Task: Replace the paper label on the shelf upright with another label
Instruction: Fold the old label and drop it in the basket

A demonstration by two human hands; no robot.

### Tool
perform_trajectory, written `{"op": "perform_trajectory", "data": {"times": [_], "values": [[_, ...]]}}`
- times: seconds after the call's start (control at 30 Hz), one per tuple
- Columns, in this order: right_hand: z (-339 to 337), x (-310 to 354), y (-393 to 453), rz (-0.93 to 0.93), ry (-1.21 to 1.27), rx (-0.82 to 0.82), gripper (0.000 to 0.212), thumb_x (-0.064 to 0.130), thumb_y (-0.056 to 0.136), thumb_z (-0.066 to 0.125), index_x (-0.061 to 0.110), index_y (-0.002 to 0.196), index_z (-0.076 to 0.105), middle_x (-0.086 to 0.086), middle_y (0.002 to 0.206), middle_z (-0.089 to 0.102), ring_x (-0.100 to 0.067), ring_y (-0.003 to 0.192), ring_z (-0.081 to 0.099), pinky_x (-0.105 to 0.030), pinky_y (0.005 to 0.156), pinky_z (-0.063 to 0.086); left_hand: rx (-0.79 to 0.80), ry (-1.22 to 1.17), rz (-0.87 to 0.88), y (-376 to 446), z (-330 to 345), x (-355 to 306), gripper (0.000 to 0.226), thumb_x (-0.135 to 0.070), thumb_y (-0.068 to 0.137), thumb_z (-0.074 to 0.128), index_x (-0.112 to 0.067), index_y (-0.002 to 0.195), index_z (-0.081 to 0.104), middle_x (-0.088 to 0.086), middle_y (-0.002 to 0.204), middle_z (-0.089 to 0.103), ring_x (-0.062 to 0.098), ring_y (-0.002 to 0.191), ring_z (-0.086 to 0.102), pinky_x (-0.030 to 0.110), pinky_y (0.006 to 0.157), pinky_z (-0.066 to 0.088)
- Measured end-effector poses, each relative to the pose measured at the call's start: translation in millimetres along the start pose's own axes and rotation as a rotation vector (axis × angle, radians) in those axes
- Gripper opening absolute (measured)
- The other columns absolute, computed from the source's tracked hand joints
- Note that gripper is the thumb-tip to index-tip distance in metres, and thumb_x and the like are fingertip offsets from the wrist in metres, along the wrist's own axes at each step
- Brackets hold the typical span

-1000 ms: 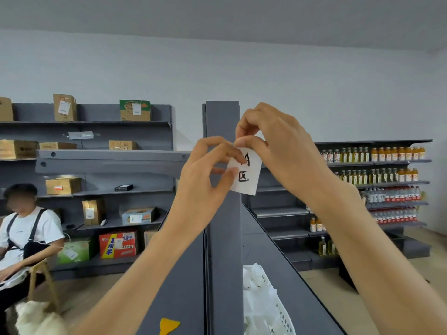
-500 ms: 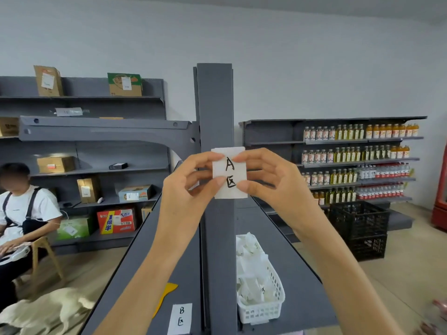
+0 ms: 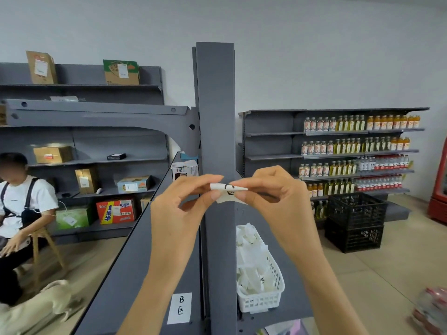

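Small white paper label (image 3: 228,191) with black handwritten marks: held in mid-air in front of the grey metal shelf upright (image 3: 215,117), at about mid-height of the frame. Its top part is bent forward into a fold, so only part of the writing reads. Cannot tell whether any part of it touches the upright.

Left hand (image 3: 179,213): thumb and forefinger pinched closed on the label's left edge; remaining fingers curled loosely below.

Right hand (image 3: 278,201): thumb and forefinger pinched closed on the label's right edge, at the fold; other fingers curled behind.

Second white paper label marked "B" (image 3: 180,308): lying flat on the grey shelf board (image 3: 125,274) to the left of the upright, low in the frame.

White perforated plastic basket (image 3: 262,298): on the board to the right of the upright, filled with crumpled white paper slips (image 3: 251,262).

Background, right: grey wall shelving with rows of bottles (image 3: 358,143); two stacked black plastic crates (image 3: 355,221) on the floor.

Background, left: shelving with cardboard boxes (image 3: 52,154); a seated person in a white T-shirt (image 3: 21,199).
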State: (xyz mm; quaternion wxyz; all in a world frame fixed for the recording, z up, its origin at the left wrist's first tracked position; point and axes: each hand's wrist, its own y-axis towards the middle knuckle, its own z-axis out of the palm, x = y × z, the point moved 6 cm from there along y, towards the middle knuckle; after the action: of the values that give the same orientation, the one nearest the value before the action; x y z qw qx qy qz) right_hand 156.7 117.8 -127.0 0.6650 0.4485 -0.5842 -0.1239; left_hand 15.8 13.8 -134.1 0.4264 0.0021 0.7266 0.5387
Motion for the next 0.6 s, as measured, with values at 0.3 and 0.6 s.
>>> {"op": "perform_trajectory", "data": {"times": [0.3,0.6], "values": [[6.4,-19.7,-27.9,0.006,-0.004,-0.071,0.026,0.014,0.074,0.082,0.039,0.078,0.079,0.009,0.091,0.064,-0.007,0.089,0.063,-0.023,0.063,0.051,0.019,0.119,-0.021,-20.6,0.7,14.8,0.01,-0.018,0.089,0.069,-0.024,0.085,0.075,-0.009,0.091,0.065,0.013,0.09,0.065,0.011,0.076,0.05],[23.1,-22.0,-38.5,-0.067,-0.072,-0.133,0.022,0.024,0.082,0.069,0.034,0.099,0.078,0.013,0.094,0.074,-0.009,0.091,0.069,-0.015,0.077,0.053,-0.027,0.001,-0.139,-20.9,2.2,28.4,0.014,-0.013,0.092,0.067,-0.018,0.087,0.079,-0.008,0.079,0.079,0.012,0.076,0.077,0.026,0.074,0.062]]}}
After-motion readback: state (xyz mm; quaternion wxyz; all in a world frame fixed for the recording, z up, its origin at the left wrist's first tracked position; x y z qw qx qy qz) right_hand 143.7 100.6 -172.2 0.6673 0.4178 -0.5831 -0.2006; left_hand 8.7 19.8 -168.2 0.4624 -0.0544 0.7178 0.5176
